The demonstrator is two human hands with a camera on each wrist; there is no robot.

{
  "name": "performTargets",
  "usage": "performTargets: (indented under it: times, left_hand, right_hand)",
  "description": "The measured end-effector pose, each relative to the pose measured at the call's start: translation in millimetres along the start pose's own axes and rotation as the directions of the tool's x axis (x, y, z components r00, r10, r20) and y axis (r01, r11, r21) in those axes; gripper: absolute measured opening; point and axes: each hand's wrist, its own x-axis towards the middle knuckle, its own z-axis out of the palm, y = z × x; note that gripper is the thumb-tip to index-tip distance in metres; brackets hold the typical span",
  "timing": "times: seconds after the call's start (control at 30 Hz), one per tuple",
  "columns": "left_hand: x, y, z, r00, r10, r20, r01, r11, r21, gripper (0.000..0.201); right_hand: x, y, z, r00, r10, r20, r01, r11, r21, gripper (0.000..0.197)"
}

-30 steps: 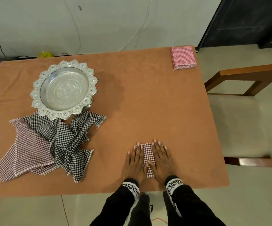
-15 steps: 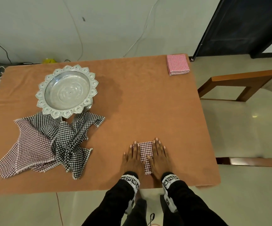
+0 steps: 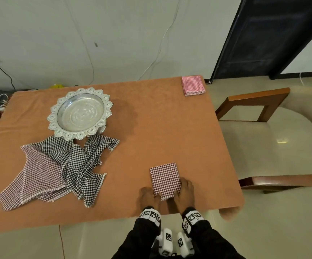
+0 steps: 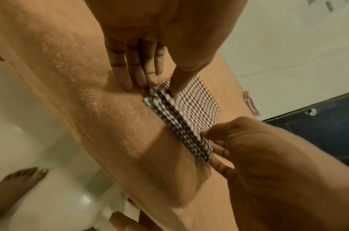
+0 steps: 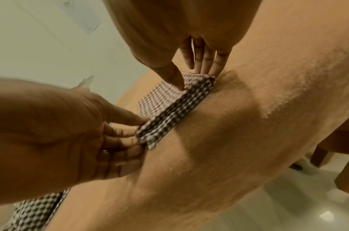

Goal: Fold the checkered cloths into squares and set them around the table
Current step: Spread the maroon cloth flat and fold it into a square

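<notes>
A folded dark-red checkered cloth [image 3: 165, 179] lies on the orange table [image 3: 160, 128] near its front edge. My left hand [image 3: 152, 193] pinches the cloth's near left corner and my right hand [image 3: 181, 189] pinches the near right corner. In the left wrist view my thumb lies on top of the folded cloth [image 4: 197, 107], with the fingers [image 4: 130, 75] at its edge. The right wrist view shows the same grip on the folded cloth [image 5: 159, 98]. A pink folded cloth [image 3: 193, 85] sits at the far right corner. Several unfolded checkered cloths [image 3: 57, 171] lie in a heap at the left.
An ornate silver tray [image 3: 80, 113] stands at the back left, touching the heap. A wooden chair with a cream seat [image 3: 263, 143] stands close to the table's right side. Cables run along the wall behind.
Both hands lay flat, pressing on the folded cloth. They have slid back to its near edge and now pinch the two near corners. The head view has tilted up.
</notes>
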Motion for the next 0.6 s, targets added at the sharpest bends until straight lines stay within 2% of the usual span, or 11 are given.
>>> performTargets:
  times: [0.1, 0.17, 0.23, 0.3, 0.37, 0.47, 0.5, 0.57, 0.6]
  left_hand:
    - [7, 1, -8, 0.987, -0.104, 0.121, 0.11, 0.993, -0.044, 0.037]
    - [10, 3, -15, 0.947, -0.16, 0.279, 0.219, 0.957, -0.192, 0.023]
    - [4, 8, -22, 0.885, -0.187, 0.426, 0.345, 0.879, -0.33, 0.02]
    - [-2, 11, -28, 0.866, -0.169, 0.47, 0.378, 0.837, -0.395, 0.022]
    - [-8, 14, -36, 0.849, -0.119, 0.515, 0.379, 0.816, -0.436, 0.019]
    - [-14, 14, -51, 0.808, 0.006, 0.589, 0.315, 0.84, -0.441, 0.02]
    - [-14, 13, -57, 0.796, 0.05, 0.604, 0.281, 0.852, -0.442, 0.02]
    - [-11, 10, -67, 0.78, 0.135, 0.61, 0.186, 0.882, -0.433, 0.023]
    - [-7, 8, -71, 0.783, 0.166, 0.6, 0.139, 0.892, -0.429, 0.026]
  right_hand:
    - [7, -9, -11, 0.983, 0.177, 0.043, -0.181, 0.971, 0.158, 0.043]
    - [14, -11, -22, 0.953, 0.27, 0.14, -0.299, 0.917, 0.263, 0.04]
    - [20, -9, -30, 0.908, 0.353, 0.226, -0.414, 0.84, 0.35, 0.04]
    - [25, -7, -34, 0.863, 0.413, 0.291, -0.503, 0.759, 0.413, 0.034]
    - [24, -8, -36, 0.837, 0.43, 0.339, -0.548, 0.663, 0.51, 0.034]
    - [16, -19, -40, 0.837, 0.401, 0.371, -0.544, 0.554, 0.63, 0.049]
    - [13, -26, -42, 0.842, 0.374, 0.388, -0.538, 0.536, 0.651, 0.043]
    - [5, -40, -44, 0.83, 0.327, 0.453, -0.558, 0.496, 0.665, 0.018]
    - [2, -46, -42, 0.818, 0.312, 0.484, -0.575, 0.489, 0.656, 0.014]
